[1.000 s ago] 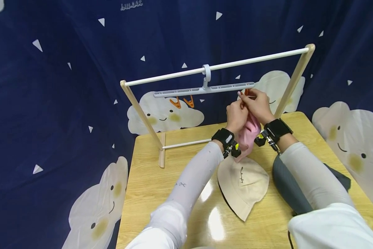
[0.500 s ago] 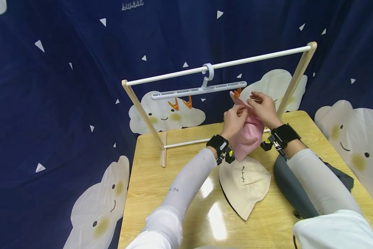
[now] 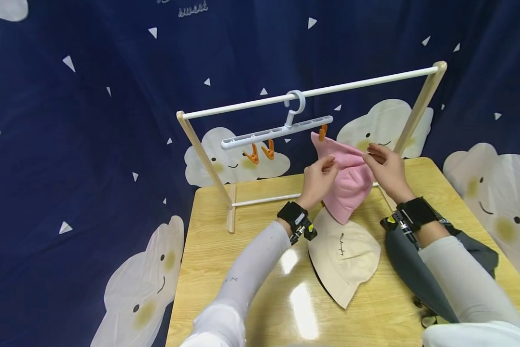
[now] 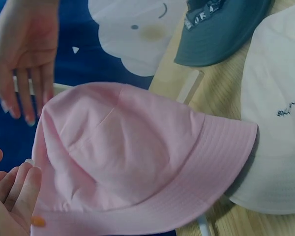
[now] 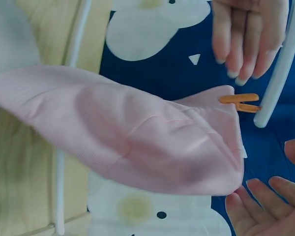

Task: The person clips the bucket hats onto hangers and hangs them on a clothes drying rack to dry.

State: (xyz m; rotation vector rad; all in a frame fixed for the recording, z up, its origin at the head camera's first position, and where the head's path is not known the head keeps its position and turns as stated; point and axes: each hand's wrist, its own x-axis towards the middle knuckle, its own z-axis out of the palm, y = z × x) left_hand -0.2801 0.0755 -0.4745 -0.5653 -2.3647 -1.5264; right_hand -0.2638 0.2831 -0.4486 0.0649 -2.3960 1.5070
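Observation:
A pink bucket hat [image 3: 348,180] hangs by its brim from an orange clip [image 3: 323,132] at the right end of a pale hanger [image 3: 281,131]. My left hand [image 3: 318,180] is beside the hat's left side, fingers extended and thumb apart. On the other side, my right hand [image 3: 388,171] has its fingertips right at the hat's edge, thumb spread away, as the right wrist view shows its fingers [image 5: 258,201]. Neither hand grips the fabric. In the left wrist view the crown and stitched brim of the pink hat [image 4: 132,147] face the camera.
The hanger hooks over the white bar [image 3: 351,87] of a wooden-legged rack. Two more orange clips [image 3: 253,154] hang at its left. On the table [image 3: 208,270] lie a cream bucket hat [image 3: 347,255] below the pink one and a dark grey-green cap [image 3: 420,270] at right.
Both hands have come off the clip and drawn apart and downward. The pink hat now hangs from the clip, spread wider, and the hanger has swung round on the bar.

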